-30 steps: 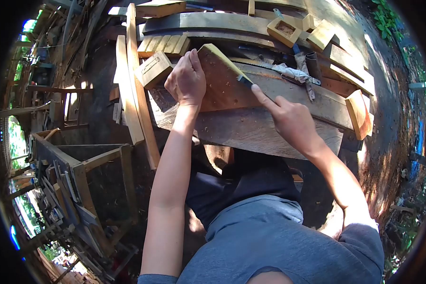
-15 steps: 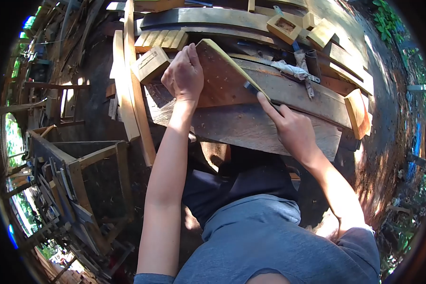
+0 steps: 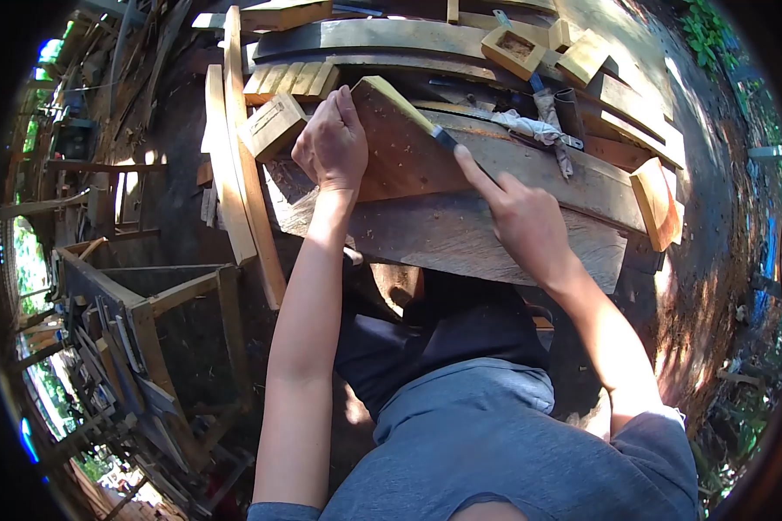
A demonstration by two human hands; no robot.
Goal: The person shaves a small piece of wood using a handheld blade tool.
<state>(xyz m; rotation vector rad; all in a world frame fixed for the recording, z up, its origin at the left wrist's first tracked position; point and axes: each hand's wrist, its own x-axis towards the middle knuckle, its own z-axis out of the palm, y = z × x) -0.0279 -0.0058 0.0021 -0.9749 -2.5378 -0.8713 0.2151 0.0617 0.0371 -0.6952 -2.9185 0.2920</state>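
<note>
My left hand (image 3: 332, 148) is closed around the left end of a brown wooden board (image 3: 404, 152), which is tilted up with its pale edge (image 3: 397, 97) facing upward. A narrow flat-bladed tool, like a chisel (image 3: 446, 140), is in my right hand (image 3: 530, 221). The index finger stretches along the tool, the other fingers curled. Its bright tip lies at the pale edge, about midway along. The tool's rear is mostly hidden by the hand. Below the board, a wide weathered plank (image 3: 487, 234) forms the near part of the work surface.
Two long wooden strips (image 3: 235, 165) lie at the left beside a wood block (image 3: 272, 126) and a grooved block (image 3: 291, 80). A hollowed block (image 3: 514, 52), a crumpled white cloth (image 3: 534, 128) and a curved wood piece (image 3: 654, 204) lie to the right. A wooden frame (image 3: 143, 300) stands lower left.
My right hand and the tool have moved up and left along the board's pale edge. My left hand keeps its hold on the board, shifting only slightly.
</note>
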